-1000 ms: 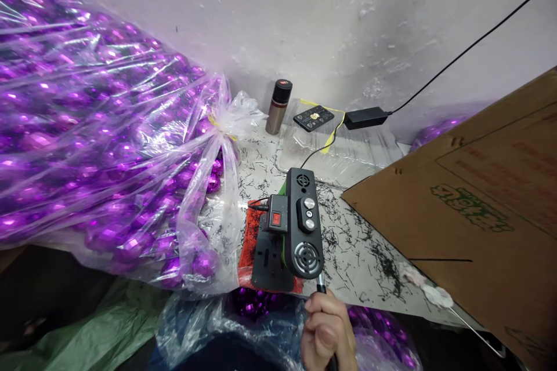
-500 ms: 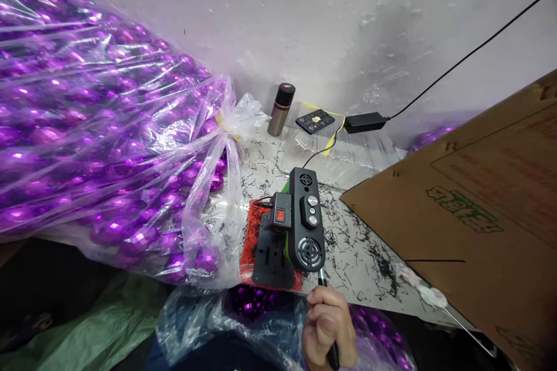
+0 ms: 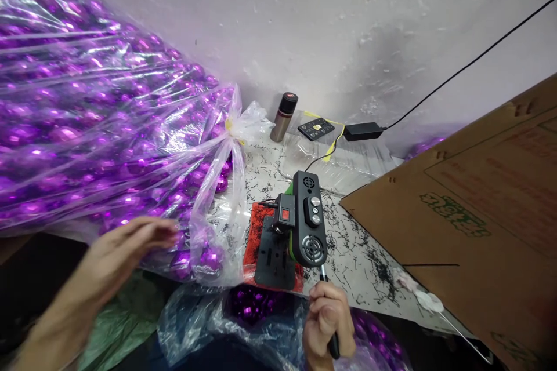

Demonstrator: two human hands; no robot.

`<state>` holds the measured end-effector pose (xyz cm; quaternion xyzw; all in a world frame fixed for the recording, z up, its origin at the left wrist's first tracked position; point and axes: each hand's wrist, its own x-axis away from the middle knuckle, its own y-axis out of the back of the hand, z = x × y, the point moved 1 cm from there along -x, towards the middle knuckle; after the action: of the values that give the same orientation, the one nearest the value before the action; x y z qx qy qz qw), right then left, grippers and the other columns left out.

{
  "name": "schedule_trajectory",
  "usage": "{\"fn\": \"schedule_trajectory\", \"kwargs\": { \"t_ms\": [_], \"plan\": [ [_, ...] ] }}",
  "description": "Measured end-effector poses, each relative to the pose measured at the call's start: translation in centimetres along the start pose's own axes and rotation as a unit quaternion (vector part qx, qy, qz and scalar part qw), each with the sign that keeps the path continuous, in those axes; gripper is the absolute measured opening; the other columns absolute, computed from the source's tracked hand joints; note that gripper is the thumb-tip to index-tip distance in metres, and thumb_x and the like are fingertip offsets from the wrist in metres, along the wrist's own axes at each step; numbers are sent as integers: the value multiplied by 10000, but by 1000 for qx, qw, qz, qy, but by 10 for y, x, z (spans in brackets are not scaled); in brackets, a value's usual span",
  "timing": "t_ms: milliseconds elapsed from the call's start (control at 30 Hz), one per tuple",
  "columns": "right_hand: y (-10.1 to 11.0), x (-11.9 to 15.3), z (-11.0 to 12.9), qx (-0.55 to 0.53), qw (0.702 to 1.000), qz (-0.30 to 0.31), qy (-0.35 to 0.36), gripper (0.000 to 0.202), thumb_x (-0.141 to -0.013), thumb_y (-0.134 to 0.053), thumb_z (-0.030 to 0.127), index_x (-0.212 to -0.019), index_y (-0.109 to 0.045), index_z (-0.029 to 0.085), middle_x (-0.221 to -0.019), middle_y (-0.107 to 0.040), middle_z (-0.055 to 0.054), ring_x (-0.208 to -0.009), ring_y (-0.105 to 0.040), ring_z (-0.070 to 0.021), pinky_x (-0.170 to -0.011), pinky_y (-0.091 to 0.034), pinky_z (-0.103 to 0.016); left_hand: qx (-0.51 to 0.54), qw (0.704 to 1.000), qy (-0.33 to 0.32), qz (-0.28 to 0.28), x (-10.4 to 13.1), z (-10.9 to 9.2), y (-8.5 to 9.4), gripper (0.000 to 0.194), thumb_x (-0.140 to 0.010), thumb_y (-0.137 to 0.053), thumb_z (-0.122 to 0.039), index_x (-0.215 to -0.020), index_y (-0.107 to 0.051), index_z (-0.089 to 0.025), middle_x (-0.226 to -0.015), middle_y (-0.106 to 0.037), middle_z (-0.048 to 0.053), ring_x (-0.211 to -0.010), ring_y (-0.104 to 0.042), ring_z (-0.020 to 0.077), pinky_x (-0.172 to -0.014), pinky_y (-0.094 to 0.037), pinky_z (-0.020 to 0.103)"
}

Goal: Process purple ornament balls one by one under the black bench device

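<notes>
My right hand (image 3: 329, 324) is closed around a slim black handle (image 3: 333, 346). A silver shaft (image 3: 322, 272) at its upper end reaches the lower end of a black device (image 3: 309, 220) with round grilles and silver knobs. My left hand (image 3: 134, 240), slightly blurred, is raised at the left with fingers stretched out and nothing visible in them. It hovers in front of a clear bag of shiny purple faceted balls (image 3: 87, 127). The device stands on a black base plate (image 3: 274, 261) over a red sheet (image 3: 251, 243). More purple balls (image 3: 255, 303) lie in clear plastic below the table edge.
A cardboard box (image 3: 478, 232) leans in from the right. Toward the wall are a flask (image 3: 284, 119), a phone (image 3: 316, 128) and a black power adapter (image 3: 363, 131) with a cord. Short black thread bits (image 3: 348, 243) litter the white tabletop (image 3: 391, 298).
My left hand has come into view from the lower left, beside the bag of balls. My right hand keeps its hold on the black handle. The view has shifted slightly.
</notes>
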<state>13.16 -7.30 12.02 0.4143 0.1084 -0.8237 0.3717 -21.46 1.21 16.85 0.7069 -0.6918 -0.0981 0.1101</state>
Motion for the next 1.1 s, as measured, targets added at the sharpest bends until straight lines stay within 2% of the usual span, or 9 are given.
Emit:
{"fn": "schedule_trajectory", "kwargs": {
  "t_ms": [100,133,200,300,467,633,833,933,1100],
  "plan": [
    [-3,-3,1,-7,1000,5,4,321,-1032,-508,163,-739,-621,232,-698,-653,-28,-614,-652,-176,-542,-472,-310,-74,985,-38,152,-63,-17,-60,446,-996,-569,-594,-1153,-844,-280,-1224,-835,59,-1128,-779,333,-1034,-634,526],
    [-4,-4,1,-6,1000,6,5,326,-1033,-506,161,-735,-617,231,-700,-653,-26,-618,-652,-173,-542,-469,-307,-157,972,-56,165,-83,-22,-77,426,-1006,-540,-513,-1145,-836,-241,-1223,-831,95,-1137,-774,340,-1052,-621,517],
    [-5,-6,3,-4,1000,6,10,337,-1036,-493,146,-729,-605,230,-700,-645,-21,-622,-646,-165,-542,-463,-301,-320,938,-60,117,-117,-24,-99,427,-1027,-444,-326,-1189,-798,-152,-1186,-814,183,-1112,-771,362,-1057,-600,524],
    [-6,-8,3,-3,1000,7,29,334,-1036,-478,109,-743,-591,224,-715,-639,-9,-641,-643,-150,-557,-466,-292,-459,888,-13,33,-152,-10,-107,464,-1046,-374,-220,-1317,-731,-99,-1288,-770,252,-1143,-765,391,-1028,-593,514],
    [-3,-5,-3,-4,999,31,40,309,-1035,-486,93,-770,-590,211,-754,-651,-1,-691,-659,-140,-603,-491,-286,-502,863,43,42,-184,15,-101,601,-1110,-358,-518,-1160,-813,-129,-1210,-815,246,-1180,-769,425,-1003,-594,495],
    [-4,-2,-4,-11,999,19,29,314,-1041,-489,100,-763,-582,212,-732,-637,7,-695,-666,-145,-612,-496,-289,-459,880,25,118,-190,24,-100,656,-983,-521,-749,-1041,-860,-190,-1096,-855,192,-1118,-794,421,-970,-603,454],
    [-6,-2,-4,-6,999,18,34,320,-1056,-483,123,-766,-588,210,-744,-648,4,-704,-661,-139,-618,-497,-285,-393,891,-37,222,-170,32,-96,550,-843,-784,-505,-1320,-786,-233,-1372,-801,150,-1287,-742,409,-1117,-546,439],
    [-5,-2,-5,-1,999,24,35,324,-1062,-479,135,-767,-586,212,-746,-650,6,-702,-659,-134,-612,-494,-278,-366,907,-49,203,-160,35,-92,602,-856,-777,-466,-1396,-734,-204,-1438,-761,170,-1345,-706,411,-1169,-525,467],
    [-5,-2,-7,-1,999,26,31,319,-1059,-488,151,-763,-590,214,-745,-654,3,-687,-654,-139,-600,-485,-281,-236,966,-58,85,-141,39,-75,741,-851,-777,-607,-1456,-667,-194,-1429,-744,156,-1313,-712,400,-1147,-567,509]
  ]
}}
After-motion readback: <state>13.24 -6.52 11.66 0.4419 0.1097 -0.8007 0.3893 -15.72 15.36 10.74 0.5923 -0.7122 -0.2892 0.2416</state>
